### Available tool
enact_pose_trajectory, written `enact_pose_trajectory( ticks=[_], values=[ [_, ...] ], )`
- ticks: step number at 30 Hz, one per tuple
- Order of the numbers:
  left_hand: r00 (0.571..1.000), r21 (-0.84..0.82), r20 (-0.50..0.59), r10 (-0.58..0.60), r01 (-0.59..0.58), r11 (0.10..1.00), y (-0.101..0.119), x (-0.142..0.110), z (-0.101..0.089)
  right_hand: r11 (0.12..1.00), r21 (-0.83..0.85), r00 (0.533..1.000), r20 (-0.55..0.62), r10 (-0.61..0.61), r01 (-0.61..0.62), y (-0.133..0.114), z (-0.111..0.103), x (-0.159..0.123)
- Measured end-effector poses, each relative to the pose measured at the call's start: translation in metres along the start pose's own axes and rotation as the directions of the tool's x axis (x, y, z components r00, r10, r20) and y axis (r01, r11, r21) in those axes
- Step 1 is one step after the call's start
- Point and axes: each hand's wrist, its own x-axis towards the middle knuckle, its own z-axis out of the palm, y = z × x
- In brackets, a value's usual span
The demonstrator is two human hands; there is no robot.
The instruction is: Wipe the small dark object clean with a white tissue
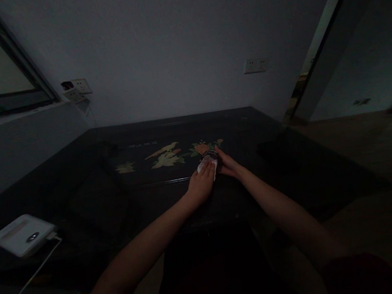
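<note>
Head view, from the left: toward the near left corner of the dark surface (75, 169) lies a white box (24, 234), a cable (29, 282) plugged into its right end and trailing off the near edge. Past it, between the far and near edges, come a painted bird (167, 148) and painted flowers (201, 147). A little right of the surface's middle, the left hand (202, 182) lays its fingers over a white cloth (214, 164), pressed against a dark thing (210, 154); its thumb is hidden, so I cannot tell how tight that grip is. The right hand (226, 164) clasps the dark thing from the right; whether this rests on the surface or is lifted is unclear. The work looks under way, cloth and thing both in hand and neither set down; how much is done or left does not show. No container can be made out for certain: the box seems closed, and the dimness hides whether the dark thing is hollow or holds anything.
</note>
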Motion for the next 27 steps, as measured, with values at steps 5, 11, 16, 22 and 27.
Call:
enact_pose_trajectory(
  ticks=[5, 11, 16, 22, 27],
  values=[
    [1.0, 0.026, -0.022, -0.007, 0.008, 1.0, -0.008, 0.001, -0.005, 0.999, 0.048, 1.0, 0.009, 0.01, -0.01, -0.001, 0.004, -0.003],
    [1.0, 0.004, -0.031, 0.002, -0.002, 1.0, -0.009, 0.003, -0.007, 1.0, -0.008, 1.0, 0.015, -0.026, 0.026, 0.0, 0.002, 0.0],
    [1.0, -0.004, -0.005, -0.018, 0.018, 1.0, -0.005, 0.004, -0.009, 1.0, -0.016, 1.0, 0.009, -0.026, 0.026, 0.002, 0.001, 0.001],
    [1.0, -0.326, 0.001, 0.003, -0.003, 0.945, -0.004, 0.006, 0.0, 0.996, -0.045, 0.997, 0.005, -0.076, 0.076, 0.001, 0.005, -0.002],
    [0.997, -0.623, -0.058, 0.042, -0.069, 0.779, -0.008, 0.011, 0.007, 0.993, -0.066, 0.995, 0.006, -0.101, 0.101, 0.0, 0.007, -0.005]
  ],
)
